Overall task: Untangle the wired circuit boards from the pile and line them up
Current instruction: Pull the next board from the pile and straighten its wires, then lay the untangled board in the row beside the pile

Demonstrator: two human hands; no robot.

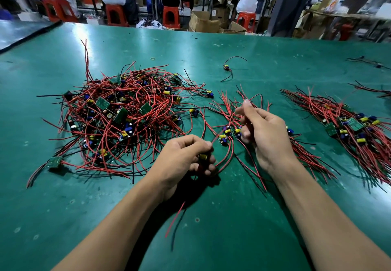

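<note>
— Where were the boards found?

— A tangled pile of small green circuit boards with red and black wires (118, 118) was spread over the left of the green table mat (211, 239). A lined-up row of the same wired boards (355, 129) was laid at the right. A smaller bunch of boards (228, 132) was seen between the two, and a lone wired board (226, 67) was set apart farther back.

— And the hands?

— The left hand (184, 156) was curled round one wired board with a yellow capacitor (203, 157), just beside the pile. Its red and black leads (175, 220) were trailed toward the near edge. The right hand (266, 133) was raised over the smaller bunch, with red wires (232, 114) pinched between thumb and fingers. The two hands were held near each other but apart.

— Were any containers seen?

— Several open brown cardboard boxes (203, 22) were seen on the floor beyond the table. What was in them could not be told.
</note>
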